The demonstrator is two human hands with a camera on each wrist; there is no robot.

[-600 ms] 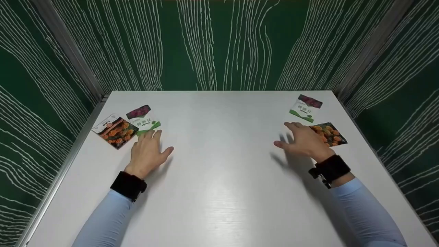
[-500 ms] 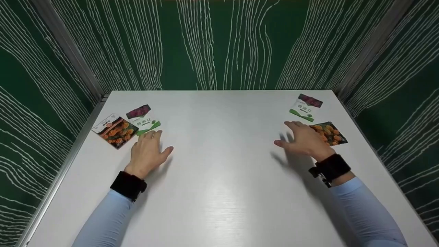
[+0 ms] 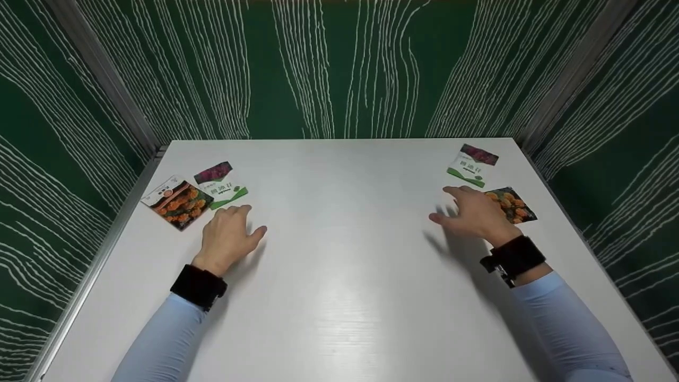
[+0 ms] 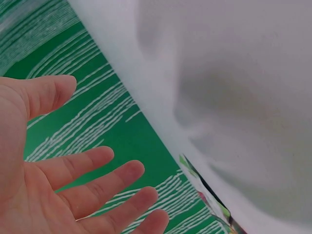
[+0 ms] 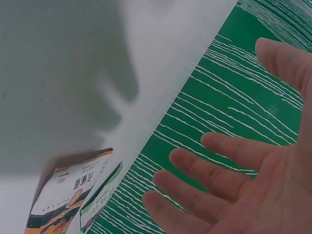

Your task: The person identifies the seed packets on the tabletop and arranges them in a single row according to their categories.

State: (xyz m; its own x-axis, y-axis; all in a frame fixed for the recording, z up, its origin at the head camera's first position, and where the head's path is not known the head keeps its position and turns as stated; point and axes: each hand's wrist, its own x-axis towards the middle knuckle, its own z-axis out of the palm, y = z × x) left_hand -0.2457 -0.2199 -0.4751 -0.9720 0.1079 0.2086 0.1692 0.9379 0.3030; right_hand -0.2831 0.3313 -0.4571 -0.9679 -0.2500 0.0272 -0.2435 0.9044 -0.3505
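In the head view my left hand (image 3: pixel 225 236) hovers palm down with fingers relaxed and thumb spread, just on the near side of a white-and-green seed packet (image 3: pixel 227 190) with a purple flower picture. An orange-flower seed packet (image 3: pixel 180 204) lies left of it, their edges meeting. My right hand (image 3: pixel 475 212) is likewise relaxed above the table and hides part of a second orange-flower packet (image 3: pixel 512 204). Beyond it lies another white-and-green packet (image 3: pixel 472 164). Both wrist views show bare palms holding nothing; two packets, one orange and white (image 5: pixel 68 195), appear below the right fingers.
A white table (image 3: pixel 339 239) spans the view, with its far edge against a green wall (image 3: pixel 339 69) covered in white wavy lines. Similar green panels stand at left and right. Each wrist wears a black band (image 3: pixel 199 286).
My right hand has shifted slightly to the right, covering more of the orange-flower packet. My left fingertips have drawn back a little from the white-and-green packet. The packets stay where they were.
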